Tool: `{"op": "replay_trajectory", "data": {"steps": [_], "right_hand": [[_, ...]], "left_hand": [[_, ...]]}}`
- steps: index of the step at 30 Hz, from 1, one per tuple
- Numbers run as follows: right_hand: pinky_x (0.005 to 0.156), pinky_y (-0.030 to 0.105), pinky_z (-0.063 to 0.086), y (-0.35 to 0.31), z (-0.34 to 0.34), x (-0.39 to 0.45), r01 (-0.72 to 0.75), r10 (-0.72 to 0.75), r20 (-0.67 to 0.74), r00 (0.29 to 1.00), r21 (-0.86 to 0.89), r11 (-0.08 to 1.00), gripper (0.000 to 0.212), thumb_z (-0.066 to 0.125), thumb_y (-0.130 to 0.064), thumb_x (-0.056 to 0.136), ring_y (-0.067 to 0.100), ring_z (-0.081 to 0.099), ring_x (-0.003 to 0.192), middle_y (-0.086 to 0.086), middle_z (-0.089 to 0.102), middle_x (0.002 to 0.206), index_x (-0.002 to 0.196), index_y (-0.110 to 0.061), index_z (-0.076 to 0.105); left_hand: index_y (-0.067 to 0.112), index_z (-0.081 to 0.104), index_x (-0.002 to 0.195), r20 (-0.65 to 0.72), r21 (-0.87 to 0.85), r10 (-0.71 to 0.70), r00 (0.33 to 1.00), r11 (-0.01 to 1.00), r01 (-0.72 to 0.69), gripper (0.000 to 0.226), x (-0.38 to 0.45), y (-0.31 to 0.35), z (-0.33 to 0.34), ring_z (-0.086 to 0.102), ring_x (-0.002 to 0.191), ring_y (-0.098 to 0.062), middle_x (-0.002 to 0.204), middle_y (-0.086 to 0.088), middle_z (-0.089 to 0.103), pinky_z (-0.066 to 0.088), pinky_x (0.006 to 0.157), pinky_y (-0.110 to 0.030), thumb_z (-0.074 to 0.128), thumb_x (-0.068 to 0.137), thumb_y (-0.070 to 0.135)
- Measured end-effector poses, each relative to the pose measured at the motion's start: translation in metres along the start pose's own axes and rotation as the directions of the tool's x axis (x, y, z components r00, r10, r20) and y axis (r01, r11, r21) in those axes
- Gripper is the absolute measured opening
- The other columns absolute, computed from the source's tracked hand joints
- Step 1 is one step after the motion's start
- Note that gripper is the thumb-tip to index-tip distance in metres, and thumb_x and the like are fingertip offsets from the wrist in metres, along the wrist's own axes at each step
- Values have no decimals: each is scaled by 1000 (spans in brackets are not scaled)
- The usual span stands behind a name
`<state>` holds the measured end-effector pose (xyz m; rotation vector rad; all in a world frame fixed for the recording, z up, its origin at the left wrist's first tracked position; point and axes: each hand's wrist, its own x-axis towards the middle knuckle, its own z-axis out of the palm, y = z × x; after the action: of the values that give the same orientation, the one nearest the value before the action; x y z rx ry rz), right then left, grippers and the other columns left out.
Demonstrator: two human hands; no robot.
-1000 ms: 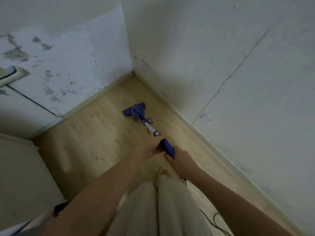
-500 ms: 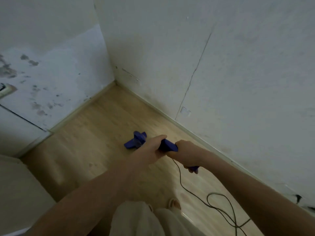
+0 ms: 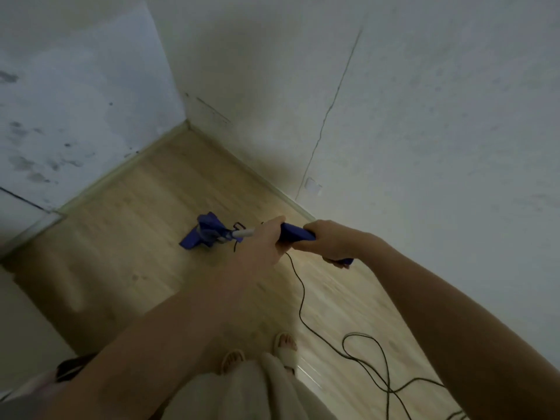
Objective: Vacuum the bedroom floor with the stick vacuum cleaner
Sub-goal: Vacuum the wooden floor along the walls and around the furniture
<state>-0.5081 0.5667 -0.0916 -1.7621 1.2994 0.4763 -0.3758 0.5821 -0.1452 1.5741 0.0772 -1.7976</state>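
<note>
Gripping the blue handle of the stick vacuum cleaner [image 3: 295,233] at mid-frame, the left hand [image 3: 257,247] and right hand [image 3: 333,241] clamp around it, its floor head [image 3: 201,234] resting on the wooden floor [image 3: 136,213] left of them.

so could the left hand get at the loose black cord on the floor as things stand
Probably not yet: the left hand grips the blue stick vacuum cleaner, and the thin black power cord loops on the wooden floor near the feet, well below it.

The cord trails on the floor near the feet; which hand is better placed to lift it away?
Probably the right hand: the cord hangs just below it and loops on its side. The left hand grips the vacuum further forward.
</note>
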Motion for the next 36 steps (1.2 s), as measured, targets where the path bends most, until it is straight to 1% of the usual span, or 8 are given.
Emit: {"op": "replay_trajectory", "data": {"steps": [2, 4, 8, 11, 13, 21, 25, 36], "right_hand": [[50, 31, 51, -2, 7, 22, 19, -19, -5, 1000, 21, 1000, 28, 49, -42, 97, 19, 54, 44, 9, 61, 70, 102, -15, 53], [48, 29, 50, -6, 17, 44, 35, -34, -11, 999, 43, 998, 25, 49, -43, 97, 17, 53, 45, 6, 60, 71, 101, -18, 52], [60, 36, 56, -21, 41, 90, 81, -79, -26, 997, 63, 995, 29, 47, -50, 96, 18, 58, 57, 5, 62, 77, 100, -21, 52], [53, 33, 55, -35, 51, 116, 106, -104, -29, 994, 68, 992, 30, 44, -52, 97, 18, 59, 57, 4, 62, 76, 98, -23, 50], [45, 27, 49, -43, 54, 131, 136, -135, -27, 991, 89, 987, 26, 44, -46, 99, 16, 55, 49, 3, 57, 69, 93, -21, 47], [43, 28, 47, -67, 76, 181, 122, -124, -1, 992, 193, 974, 26, 45, -42, 99, 20, 54, 47, 9, 56, 72, 100, -16, 46], [47, 30, 51, -74, 95, 194, 106, -109, -5, 994, 277, 955, 29, 45, -44, 98, 20, 55, 47, 9, 58, 70, 98, -15, 47], [35, 16, 39, -73, 121, 117, 106, -106, -17, 994, 344, 933, 20, 50, -37, 97, 7, 48, 41, -1, 54, 64, 95, -18, 51]], "left_hand": [[1, 46, 118, -72, 49, 41, 997, 998, -38, 26, 15, 6, -8, 59, 108, -30, 124, -17, 56, 48, 90, -36, 48, 98, 18], [0, 43, 132, -118, 38, 44, 992, 999, -40, 40, 30, 13, -20, 57, 95, -25, 108, -11, 55, 46, 89, -33, 50, 98, 19], [5, 37, 138, -234, -48, 42, 971, 997, -55, 45, 55, 27, -41, 52, 118, -31, 132, -14, 50, 45, 98, -40, 51, 98, 18], [4, 42, 120, -284, -127, 94, 954, 983, -135, 21, 70, 36, -57, 55, 89, -23, 109, -14, 52, 41, 91, -32, 44, 101, 14], [5, 45, 116, -280, -121, 128, 952, 978, -167, 19, 81, 44, -70, 53, 80, -21, 91, -9, 51, 43, 85, -32, 49, 99, 12], [5, 48, 111, -275, -73, 181, 944, 975, -208, 19, 110, 62, -110, 56, 100, -30, 96, -12, 57, 49, 89, -39, 56, 96, 12], [6, 48, 110, -266, -6, 202, 943, 977, -211, 18, 115, 65, -126, 58, 87, -26, 93, -11, 57, 49, 85, -38, 57, 95, 12], [3, 46, 114, -206, 38, 122, 971, 992, -116, 21, 57, 27, -133, 56, 91, -28, 91, -12, 55, 47, 84, -38, 54, 96, 9]]}}
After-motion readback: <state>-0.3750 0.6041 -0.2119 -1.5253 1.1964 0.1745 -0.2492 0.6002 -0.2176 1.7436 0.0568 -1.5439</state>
